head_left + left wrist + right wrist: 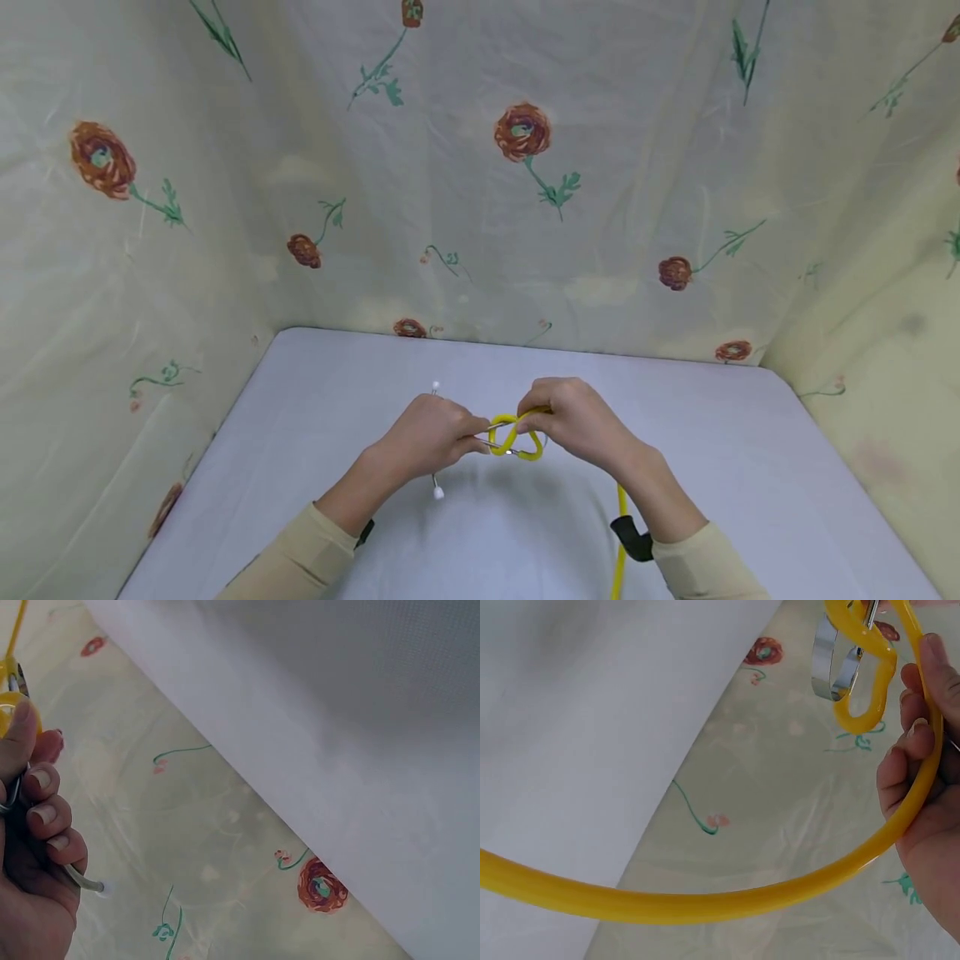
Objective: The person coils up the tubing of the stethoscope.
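Observation:
My left hand [435,429] grips a shiny metal wire piece; white tips [438,493] stick out above and below the hand. Its exact kind cannot be told. A yellow tube [531,456] is looped around the metal wires between the two hands. My right hand [577,417] pinches this tube close to the loops. In the right wrist view, the tube [682,907] runs along the palm and sweeps away in a wide curve. A flat, curved metal band [823,664] shows beside the loops. In the left wrist view, the thumb lies against the yellow loop.
Both hands are held above a white table [360,358]. A flowered cloth [600,192] hangs behind the table and along its sides. The tube's long part hangs below the right forearm toward the front. Dark straps [632,537] are at the wrists.

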The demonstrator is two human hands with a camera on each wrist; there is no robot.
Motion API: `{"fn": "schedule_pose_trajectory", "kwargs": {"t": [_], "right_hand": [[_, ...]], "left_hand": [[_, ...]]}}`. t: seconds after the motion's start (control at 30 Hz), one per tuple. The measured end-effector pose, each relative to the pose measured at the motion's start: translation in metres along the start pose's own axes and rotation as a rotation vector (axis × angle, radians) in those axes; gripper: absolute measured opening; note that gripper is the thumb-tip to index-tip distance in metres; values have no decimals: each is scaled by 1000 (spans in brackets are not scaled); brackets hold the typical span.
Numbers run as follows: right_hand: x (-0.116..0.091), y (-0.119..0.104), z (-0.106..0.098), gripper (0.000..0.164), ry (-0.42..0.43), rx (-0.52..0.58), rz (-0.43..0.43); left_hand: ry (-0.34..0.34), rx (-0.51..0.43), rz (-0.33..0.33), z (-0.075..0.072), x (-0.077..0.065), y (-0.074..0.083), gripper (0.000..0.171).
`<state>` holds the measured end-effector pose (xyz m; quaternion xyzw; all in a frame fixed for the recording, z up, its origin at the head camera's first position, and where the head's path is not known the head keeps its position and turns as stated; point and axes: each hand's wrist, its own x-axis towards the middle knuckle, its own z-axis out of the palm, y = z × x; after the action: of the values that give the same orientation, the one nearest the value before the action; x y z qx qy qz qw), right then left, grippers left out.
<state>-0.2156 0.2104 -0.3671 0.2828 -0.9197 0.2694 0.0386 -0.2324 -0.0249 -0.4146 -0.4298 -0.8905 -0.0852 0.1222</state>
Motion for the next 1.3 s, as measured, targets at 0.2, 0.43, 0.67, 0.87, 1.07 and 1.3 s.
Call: {"fn": "schedule_pose_trajectory", "kwargs": {"t": [0.2,0.43,0.67,0.87,1.07,1.3], "right_hand": [[1,4,-1,5,-12,55,-5],[1,6,-4,6,-51,197,39],[1,8,-8,4,-77,249,32],[-1,14,-11,6,-108,397,111],[-4,22,-10,13,-145,515,153],[-4,31,-10,14,-154,677,120]], "left_hand": [[-2,-24,41,-1,0,1,21],[31,-8,92,-4,-3,1,25],[81,-53,161,-8,-6,1,22],[105,-140,175,-10,-7,3,25],[134,-215,202,-12,-7,6,24],[175,-331,217,-14,-6,10,30]]}}
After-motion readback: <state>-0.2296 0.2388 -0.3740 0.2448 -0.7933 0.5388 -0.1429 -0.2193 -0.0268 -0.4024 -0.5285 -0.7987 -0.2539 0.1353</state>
